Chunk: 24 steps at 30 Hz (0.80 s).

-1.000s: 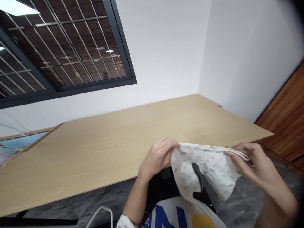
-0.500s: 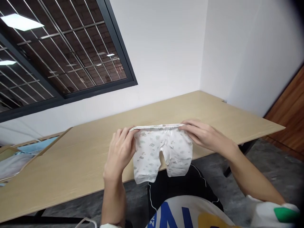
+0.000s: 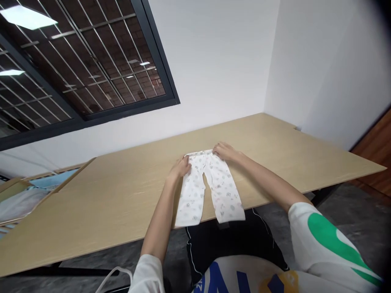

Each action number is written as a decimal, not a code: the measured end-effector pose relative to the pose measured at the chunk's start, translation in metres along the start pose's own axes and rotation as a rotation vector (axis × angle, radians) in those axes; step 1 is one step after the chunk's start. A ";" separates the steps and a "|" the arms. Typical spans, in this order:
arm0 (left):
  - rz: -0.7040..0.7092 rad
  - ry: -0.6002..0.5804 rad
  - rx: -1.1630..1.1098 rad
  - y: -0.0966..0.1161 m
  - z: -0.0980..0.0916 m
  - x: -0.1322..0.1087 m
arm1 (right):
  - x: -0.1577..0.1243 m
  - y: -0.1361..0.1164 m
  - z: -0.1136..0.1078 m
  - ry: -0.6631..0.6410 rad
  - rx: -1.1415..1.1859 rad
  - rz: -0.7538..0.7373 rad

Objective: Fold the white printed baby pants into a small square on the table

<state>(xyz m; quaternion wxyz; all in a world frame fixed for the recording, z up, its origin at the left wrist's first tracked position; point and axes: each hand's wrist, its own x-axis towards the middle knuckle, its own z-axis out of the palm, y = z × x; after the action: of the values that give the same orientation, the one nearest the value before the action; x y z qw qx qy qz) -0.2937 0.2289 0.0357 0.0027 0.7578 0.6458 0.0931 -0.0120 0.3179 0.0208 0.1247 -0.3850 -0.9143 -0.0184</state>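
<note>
A small pair of white printed pants (image 3: 192, 195) lies spread over the wooden table (image 3: 128, 195), waistband away from me and both legs pointing toward my body. The leg hems reach the table's front edge. My left hand (image 3: 182, 166) grips the left end of the waistband, fingers closed on the cloth. At the other end of the waistband, my right hand (image 3: 224, 151) pinches the fabric. A gap of bare table shows between the two legs.
To the left stands a wooden crate-like container (image 3: 45, 187) with blue and whitish cloth inside. A barred window (image 3: 91, 61) and white wall (image 3: 214, 61) rise behind the table. A wooden panel (image 3: 372, 154) is at the right.
Both hands have moved forward, away from my body, and closer together with the pants. The pants were held up and looked short; now they are laid out with the legs stretched long.
</note>
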 end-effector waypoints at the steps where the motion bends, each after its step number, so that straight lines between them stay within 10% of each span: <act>1: -0.017 -0.030 0.003 -0.003 0.007 0.010 | 0.008 0.003 0.009 -0.022 0.005 0.020; 14: -0.205 -0.119 0.049 0.014 0.020 0.048 | 0.050 0.030 0.068 -0.008 0.118 0.230; 24: 0.118 -0.394 -0.160 0.155 0.024 -0.054 | 0.056 0.055 0.091 0.032 0.271 0.407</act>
<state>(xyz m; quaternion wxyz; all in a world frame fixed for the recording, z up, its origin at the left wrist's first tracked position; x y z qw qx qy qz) -0.1463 0.1528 0.0240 0.1838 0.7952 0.5779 -0.0058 -0.0297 0.4078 -0.0572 0.1907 -0.5408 -0.8099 0.1236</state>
